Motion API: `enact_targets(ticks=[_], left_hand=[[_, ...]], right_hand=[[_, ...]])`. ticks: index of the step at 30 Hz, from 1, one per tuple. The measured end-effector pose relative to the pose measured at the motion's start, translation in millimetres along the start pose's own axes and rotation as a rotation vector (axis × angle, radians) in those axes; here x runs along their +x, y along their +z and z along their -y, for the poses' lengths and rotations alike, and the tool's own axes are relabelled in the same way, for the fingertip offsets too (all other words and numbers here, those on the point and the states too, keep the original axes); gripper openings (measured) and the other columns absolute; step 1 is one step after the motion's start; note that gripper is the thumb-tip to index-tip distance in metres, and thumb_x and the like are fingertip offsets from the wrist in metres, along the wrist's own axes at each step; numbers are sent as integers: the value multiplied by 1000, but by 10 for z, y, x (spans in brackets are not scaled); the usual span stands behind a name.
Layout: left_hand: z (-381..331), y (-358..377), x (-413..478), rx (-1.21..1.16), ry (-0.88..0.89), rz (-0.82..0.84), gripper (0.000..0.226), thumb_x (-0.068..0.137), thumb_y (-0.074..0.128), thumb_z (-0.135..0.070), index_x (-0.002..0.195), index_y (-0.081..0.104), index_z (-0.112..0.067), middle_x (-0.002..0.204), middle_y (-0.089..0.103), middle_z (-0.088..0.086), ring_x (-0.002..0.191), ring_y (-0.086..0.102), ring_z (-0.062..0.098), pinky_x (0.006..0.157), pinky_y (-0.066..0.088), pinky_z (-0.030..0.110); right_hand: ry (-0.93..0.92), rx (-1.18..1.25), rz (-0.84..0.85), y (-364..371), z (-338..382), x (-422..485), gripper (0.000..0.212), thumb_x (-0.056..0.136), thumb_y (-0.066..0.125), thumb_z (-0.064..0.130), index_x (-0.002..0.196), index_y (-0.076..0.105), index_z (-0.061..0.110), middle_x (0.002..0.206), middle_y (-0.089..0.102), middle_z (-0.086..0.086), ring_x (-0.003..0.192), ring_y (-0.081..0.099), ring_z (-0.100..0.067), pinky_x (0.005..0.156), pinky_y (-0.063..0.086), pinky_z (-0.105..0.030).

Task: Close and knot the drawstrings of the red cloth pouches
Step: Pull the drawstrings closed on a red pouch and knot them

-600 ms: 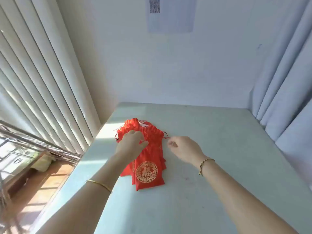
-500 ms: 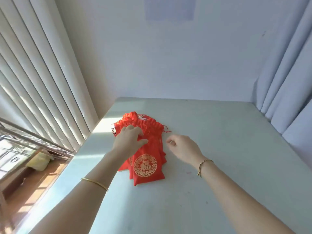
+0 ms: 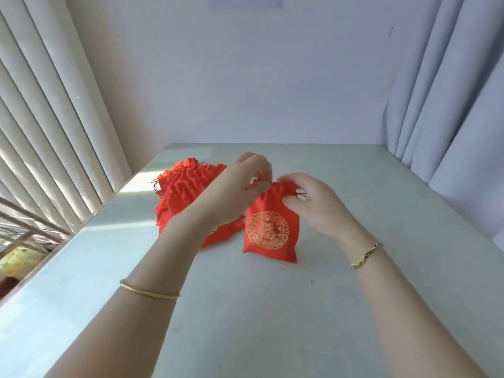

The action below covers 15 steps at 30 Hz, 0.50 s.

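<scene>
A red cloth pouch (image 3: 271,233) with a gold round emblem hangs upright, its bottom edge touching the table. My left hand (image 3: 240,184) pinches the gathered top on its left side. My right hand (image 3: 311,200) pinches the top on its right side, where a thin red drawstring (image 3: 300,193) pokes out. A pile of several more red pouches (image 3: 185,186) lies on the table to the left, partly hidden behind my left forearm.
The pale table (image 3: 272,309) reaches to a white wall at the back. Vertical blinds (image 3: 54,132) and a window rail stand close on the left. Grey curtains (image 3: 450,105) hang along the right edge.
Both hands have lifted one pouch off the pile and brought it right, to the middle of the table. Earlier my left hand rested on the pile and my right hand hovered beside it.
</scene>
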<state>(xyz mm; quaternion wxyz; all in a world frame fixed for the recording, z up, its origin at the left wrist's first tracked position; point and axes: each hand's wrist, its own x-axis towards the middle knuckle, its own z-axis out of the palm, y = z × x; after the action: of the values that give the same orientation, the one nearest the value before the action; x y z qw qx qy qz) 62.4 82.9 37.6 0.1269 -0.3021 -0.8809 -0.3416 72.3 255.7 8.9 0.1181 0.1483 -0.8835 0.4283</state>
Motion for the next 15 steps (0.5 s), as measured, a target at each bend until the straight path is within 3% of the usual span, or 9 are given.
enact_targets(ticks=[2,5,7,9,11,15], left_hand=[[48,185,72,-101,-16,-46,13,90,53,-6,92,52,-19,113,53,1,98,53,5,83,42,16],[148,354,148,-266,-187,-64,23,92,55,-18,113,48,-23,114,54,-7,96,58,8,72,48,22],[245,405,201,-287,-249,-35,32,92,56,-23,122,49,-18,102,59,-9,86,62,10,70,50,24],[318,423,251,-201,-233,13,21,91,56,-22,111,58,-16,87,62,-7,74,60,8,73,49,25],[371,419,289,-136,-227,25,10,91,57,-21,95,65,-18,77,62,-6,67,55,7,70,46,24],[421,391,308,-106,-238,-22,14,89,58,-23,87,70,-16,64,52,-1,56,42,11,56,35,23]], right_hand=[[0,-31,-6,-89,-107,41,18,87,55,8,100,65,15,91,65,3,92,61,-16,80,44,-24],[3,-27,-37,-203,-253,116,16,87,55,7,92,66,17,84,65,7,83,61,-11,78,46,-28],[4,1,-46,-273,-334,162,20,87,57,6,85,63,25,80,64,13,76,59,-3,76,47,-26],[13,12,-51,-316,-388,163,25,87,57,7,81,62,31,75,63,17,70,58,2,74,47,-26],[21,-14,-56,-335,-435,152,17,88,57,9,84,65,24,71,62,17,66,56,4,72,47,-27],[68,-59,-57,-401,-477,120,11,89,58,11,94,67,13,68,59,2,56,51,-6,60,45,-22]])
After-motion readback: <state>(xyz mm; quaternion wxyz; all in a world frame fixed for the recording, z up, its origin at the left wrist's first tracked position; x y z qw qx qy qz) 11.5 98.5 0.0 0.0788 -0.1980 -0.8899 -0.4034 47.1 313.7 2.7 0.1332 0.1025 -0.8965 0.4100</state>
